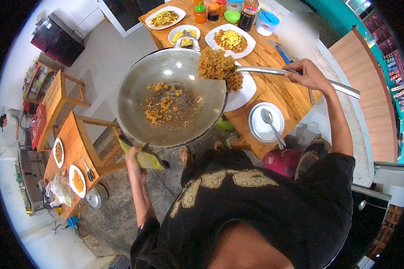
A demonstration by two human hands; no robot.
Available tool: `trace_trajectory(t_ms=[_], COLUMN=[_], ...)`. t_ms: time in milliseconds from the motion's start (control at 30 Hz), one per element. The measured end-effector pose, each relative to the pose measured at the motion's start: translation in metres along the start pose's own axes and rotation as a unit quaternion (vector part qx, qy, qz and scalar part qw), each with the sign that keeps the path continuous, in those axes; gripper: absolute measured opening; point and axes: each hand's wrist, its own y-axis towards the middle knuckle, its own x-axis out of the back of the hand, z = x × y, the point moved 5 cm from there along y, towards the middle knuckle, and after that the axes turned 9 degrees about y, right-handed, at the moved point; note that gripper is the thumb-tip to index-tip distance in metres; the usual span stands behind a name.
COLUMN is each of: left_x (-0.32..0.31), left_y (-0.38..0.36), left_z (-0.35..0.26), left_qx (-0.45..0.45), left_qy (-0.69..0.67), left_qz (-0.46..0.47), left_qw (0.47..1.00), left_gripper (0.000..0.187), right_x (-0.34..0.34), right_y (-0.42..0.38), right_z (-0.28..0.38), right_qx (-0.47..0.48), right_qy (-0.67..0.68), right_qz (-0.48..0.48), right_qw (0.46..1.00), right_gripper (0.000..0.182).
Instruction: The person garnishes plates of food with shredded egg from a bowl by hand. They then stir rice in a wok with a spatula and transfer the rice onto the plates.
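Note:
My left hand (136,162) is closed on a green cloth (149,159) at the near rim of a large metal wok (132,96); the handle under the cloth is hidden. Loose fried rice (166,105) lies in the wok's bottom. My right hand (307,75) grips the long metal handle of a ladle (265,70). Its head is covered by a heap of fried rice (216,62), over the wok's right rim and a white plate (246,95). Some rice (234,83) shows below the heap, at the plate's edge.
On the wooden table (285,105) are a plate of rice topped with egg strips (231,41), a bowl of egg strips (184,35), stacked dishes with spoons (256,127), and sauce bottles (248,17). A side table (72,154) holds filled plates. Another person (13,121) stands far left.

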Motion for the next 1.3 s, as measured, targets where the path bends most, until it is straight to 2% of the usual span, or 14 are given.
trace_trajectory(t_ms=[133,167,267,400,433,533,633,700,800,933,967,1133,1233,1300], left_x=[0.010,0.015,0.030,0.037,0.040,0.039,0.033,0.024,0.021,0.013,0.013,0.013,0.015,0.018], left_y=[-0.016,-0.017,-0.023,-0.036,-0.040,-0.043,-0.047,-0.052,-0.052,-0.058,-0.060,-0.056,-0.052,-0.047], left_z=[0.006,0.011,0.026,0.040,0.043,0.057,0.064,0.063,0.066,0.058,0.055,0.060,0.062,0.067], left_qx=[0.003,0.003,-0.005,0.001,0.018,0.016,0.028,0.036,0.036,0.031,0.044,0.042,0.041,0.040], left_qy=[-0.004,0.003,0.010,0.010,-0.013,-0.030,-0.028,-0.036,-0.036,-0.034,-0.028,-0.060,-0.049,-0.045], left_qz=[-0.040,-0.058,-0.097,-0.136,-0.117,-0.126,-0.150,-0.148,-0.144,-0.160,-0.151,-0.136,-0.144,-0.140], left_qw=[0.999,0.998,0.995,0.991,0.993,0.991,0.988,0.988,0.988,0.986,0.987,0.988,0.987,0.988], left_gripper=[0.029,0.022,0.018,0.018,0.027,0.026,0.015,0.014,0.013,0.013,0.027,0.028,0.019,0.017], right_x=[0.018,0.019,0.018,0.003,-0.002,-0.013,-0.024,-0.030,-0.041,-0.046,-0.047,-0.049,-0.047,-0.044], right_y=[0.009,0.011,0.028,0.061,0.068,0.091,0.112,0.128,0.140,0.145,0.145,0.143,0.142,0.146], right_z=[-0.030,-0.031,-0.038,-0.046,-0.043,-0.024,0.004,0.014,0.043,0.073,0.078,0.088,0.089,0.088], right_qx=[-0.024,-0.042,-0.049,0.044,0.055,0.110,0.153,0.168,0.256,0.294,0.293,0.326,0.319,0.278], right_qy=[0.017,0.018,-0.100,-0.239,-0.264,-0.327,-0.395,-0.422,-0.472,-0.515,-0.522,-0.510,-0.522,-0.540], right_qz=[0.006,0.018,0.029,0.056,0.061,0.087,0.114,0.108,0.099,0.078,0.079,0.055,0.051,0.069], right_qw=[1.000,0.999,0.993,0.968,0.961,0.935,0.899,0.884,0.838,0.801,0.797,0.794,0.790,0.792], right_gripper=[0.022,0.023,0.026,0.023,0.022,0.020,0.018,0.016,0.009,0.008,0.009,0.012,0.012,0.013])
